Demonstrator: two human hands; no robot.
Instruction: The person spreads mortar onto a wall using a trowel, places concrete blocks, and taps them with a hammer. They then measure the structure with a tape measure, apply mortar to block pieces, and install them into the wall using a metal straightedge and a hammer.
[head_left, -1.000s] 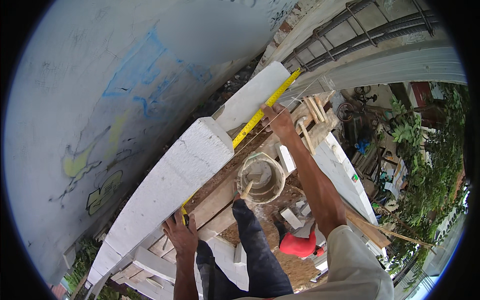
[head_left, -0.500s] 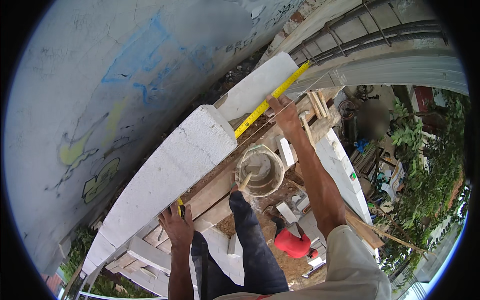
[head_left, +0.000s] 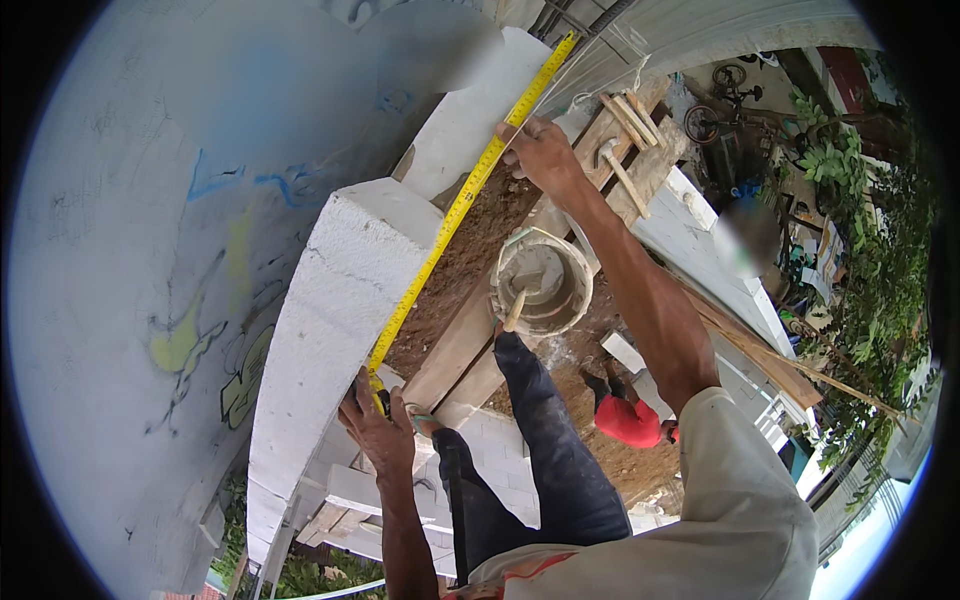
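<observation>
A yellow tape measure blade (head_left: 450, 220) stretches diagonally along the near side of the white block wall (head_left: 345, 270). It runs from the low block edge up past a further white block (head_left: 475, 110) to the steel bars. My left hand (head_left: 382, 432) is closed around the tape's case, mostly hidden by the fingers, beside the wall's near face. Farther up, my right hand (head_left: 545, 160) pinches the blade by its edge next to the further block. Below the blade stands a bucket (head_left: 545, 285) of grey mortar, with a wooden-handled trowel (head_left: 516, 310) in it.
Wooden planks (head_left: 470, 340) run beneath me, with my feet on them. Loose timber pieces (head_left: 630, 130) lie at the upper right. A graffitied wall (head_left: 150, 250) rises on the left. Below, a person in a red shirt (head_left: 628, 422) bends over. Steel bars (head_left: 600, 20) stick out at the top.
My view has shifted. My left hand with the tape case has come up along the block wall, and the blade now shows in full between both hands. My right hand still pinches the blade.
</observation>
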